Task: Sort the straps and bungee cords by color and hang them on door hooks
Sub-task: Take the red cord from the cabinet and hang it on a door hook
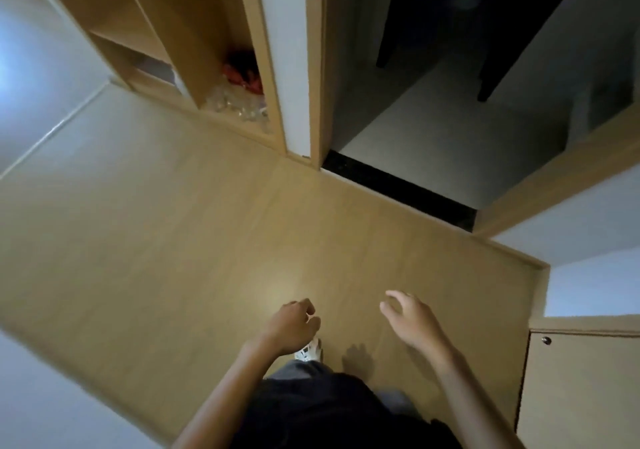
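A red heap (242, 74) is lying at the back of the shelf's (194, 33) lowest open bay, at the upper left of the view. It is too blurred to say whether these are the straps and cords, though that is my guess. Some clear stuff (239, 105), perhaps plastic, is sitting just in front of it at the bay's mouth. No hooks are showing anywhere. Right of the shelf a doorway (433, 119) is opening onto a dark room, with a black sill across its foot. The floor (173, 240) is stretching from there to the person, who is standing well apart from the heap. Both hands are hanging low over it, holding nothing: the left hand (292, 325) is loosely curled and the right hand (410, 320) is relaxed with its fingers spread. By my reading the fetching step is in hand and no sorting is begun. The next move is calling for a walk to the shelf, a crouch, and a reach past the clear stuff to lift the heap out.
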Motion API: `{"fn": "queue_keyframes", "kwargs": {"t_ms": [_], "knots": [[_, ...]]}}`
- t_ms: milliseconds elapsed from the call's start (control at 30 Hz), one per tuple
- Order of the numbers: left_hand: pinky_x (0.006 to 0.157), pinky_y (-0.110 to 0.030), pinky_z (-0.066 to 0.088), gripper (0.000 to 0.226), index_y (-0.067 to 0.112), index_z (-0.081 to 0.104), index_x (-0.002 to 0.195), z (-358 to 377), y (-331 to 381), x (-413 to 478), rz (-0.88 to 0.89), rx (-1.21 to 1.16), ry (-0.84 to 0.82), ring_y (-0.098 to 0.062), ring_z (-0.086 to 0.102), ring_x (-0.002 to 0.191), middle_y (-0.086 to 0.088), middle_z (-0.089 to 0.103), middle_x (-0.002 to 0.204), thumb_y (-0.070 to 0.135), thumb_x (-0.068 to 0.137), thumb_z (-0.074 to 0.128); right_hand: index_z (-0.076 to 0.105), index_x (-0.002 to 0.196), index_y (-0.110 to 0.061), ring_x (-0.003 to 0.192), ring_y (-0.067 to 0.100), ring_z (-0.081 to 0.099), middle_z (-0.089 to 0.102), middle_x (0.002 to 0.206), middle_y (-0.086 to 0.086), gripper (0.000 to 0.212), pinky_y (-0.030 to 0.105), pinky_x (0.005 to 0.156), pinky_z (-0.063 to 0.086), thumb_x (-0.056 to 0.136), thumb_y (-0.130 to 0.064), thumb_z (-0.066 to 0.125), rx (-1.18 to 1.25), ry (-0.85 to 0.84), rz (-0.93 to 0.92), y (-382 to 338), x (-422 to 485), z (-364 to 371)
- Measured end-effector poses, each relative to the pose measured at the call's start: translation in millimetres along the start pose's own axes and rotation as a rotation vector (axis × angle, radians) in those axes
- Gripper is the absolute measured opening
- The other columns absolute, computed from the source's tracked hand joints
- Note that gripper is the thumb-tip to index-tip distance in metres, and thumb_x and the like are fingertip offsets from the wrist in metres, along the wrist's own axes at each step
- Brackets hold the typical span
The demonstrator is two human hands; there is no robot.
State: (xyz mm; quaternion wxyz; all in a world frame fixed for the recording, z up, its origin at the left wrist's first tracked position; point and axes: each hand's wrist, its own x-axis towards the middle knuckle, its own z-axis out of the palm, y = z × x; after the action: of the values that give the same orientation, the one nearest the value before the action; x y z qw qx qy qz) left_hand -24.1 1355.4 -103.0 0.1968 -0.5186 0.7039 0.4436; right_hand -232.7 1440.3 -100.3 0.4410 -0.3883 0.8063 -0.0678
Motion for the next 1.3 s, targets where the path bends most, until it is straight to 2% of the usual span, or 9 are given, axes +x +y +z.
{"fn": "queue_keyframes", "kwargs": {"t_ms": [200,400,633,767,933,1067,1167,1300], "knots": [[0.091,-0.026,0.040,0.039,0.013,0.046,0.130,-47.2,-66.6,16.6,-0.148,-0.127,0.023,-0.022,0.052,0.115,-0.007,0.054,0.128,0.032,0.096,0.042,0.044,0.139,-0.018,0.132,0.020,0.042,0.045,0.143,0.003,0.044,0.029,0.105,0.034,0.097,-0.033,0.045,-0.133,-0.086,-0.071,-85.1,56.0,3.3],[0.095,-0.027,0.039,0.041,0.012,0.044,0.132,-101.5,-77.6,61.9,-0.180,-0.172,0.015,-0.024,0.051,0.118,-0.009,0.049,0.132,0.033,0.097,0.041,0.049,0.134,-0.019,0.127,0.019,0.045,0.048,0.139,0.002,0.041,0.026,0.101,0.035,0.096,-0.033,0.046,-0.207,-0.118,-0.100,-146.3,119.0,-2.2],[0.096,-0.027,0.039,0.038,0.011,0.047,0.130,-223.4,-64.4,145.2,-0.200,-0.259,0.176,-0.025,0.050,0.119,-0.011,0.053,0.129,0.030,0.097,0.042,0.046,0.137,-0.018,0.130,0.020,0.043,0.045,0.143,0.003,0.045,0.028,0.105,0.035,0.095,-0.034,0.047,-0.315,-0.223,-0.179,-235.9,227.1,-36.0],[0.087,-0.025,0.037,0.034,0.015,0.051,0.127,-294.0,-73.4,168.6,-0.222,-0.319,0.264,-0.026,0.052,0.113,-0.009,0.052,0.126,0.028,0.096,0.043,0.046,0.137,-0.017,0.130,0.022,0.043,0.045,0.143,0.005,0.045,0.030,0.105,0.035,0.095,-0.033,0.047,-0.340,-0.246,-0.256,-309.6,284.6,-58.6],[0.083,-0.026,0.040,0.032,0.017,0.054,0.123,-346.9,-113.7,172.7,-0.312,-0.473,0.352,-0.023,0.058,0.101,-0.004,0.050,0.118,0.030,0.095,0.047,0.049,0.134,-0.018,0.128,0.021,0.045,0.047,0.141,0.005,0.042,0.033,0.106,0.036,0.094,-0.033,0.049,-0.369,-0.272,-0.377,-404.0,336.9,-69.9],[0.089,-0.030,0.044,0.032,0.019,0.054,0.121,-378.2,-155.7,183.7,-0.386,-0.565,0.364,-0.020,0.056,0.106,-0.003,0.053,0.118,0.034,0.094,0.049,0.050,0.133,-0.017,0.128,0.020,0.044,0.049,0.139,0.005,0.041,0.030,0.104,0.035,0.095,-0.033,0.049,-0.422,-0.294,-0.447,-471.6,374.5,-64.9],[0.091,-0.032,0.045,0.031,0.021,0.053,0.119,-414.4,-188.7,204.8,-0.405,-0.599,0.338,-0.019,0.055,0.107,-0.003,0.054,0.120,0.038,0.094,0.048,0.050,0.132,-0.019,0.125,0.019,0.047,0.050,0.137,0.003,0.040,0.030,0.099,0.038,0.095,-0.035,0.048,-0.438,-0.299,-0.448,-515.7,403.7,-54.4],[0.089,-0.028,0.043,0.034,0.017,0.052,0.122,-492.4,-231.8,241.6,-0.365,-0.572,0.316,-0.020,0.056,0.108,-0.004,0.055,0.122,0.037,0.094,0.048,0.049,0.133,-0.020,0.123,0.017,0.048,0.049,0.137,0.001,0.041,0.029,0.096,0.039,0.095,-0.037,0.047,-0.410,-0.291,-0.375,-568.9,437.6,-42.2]]}}
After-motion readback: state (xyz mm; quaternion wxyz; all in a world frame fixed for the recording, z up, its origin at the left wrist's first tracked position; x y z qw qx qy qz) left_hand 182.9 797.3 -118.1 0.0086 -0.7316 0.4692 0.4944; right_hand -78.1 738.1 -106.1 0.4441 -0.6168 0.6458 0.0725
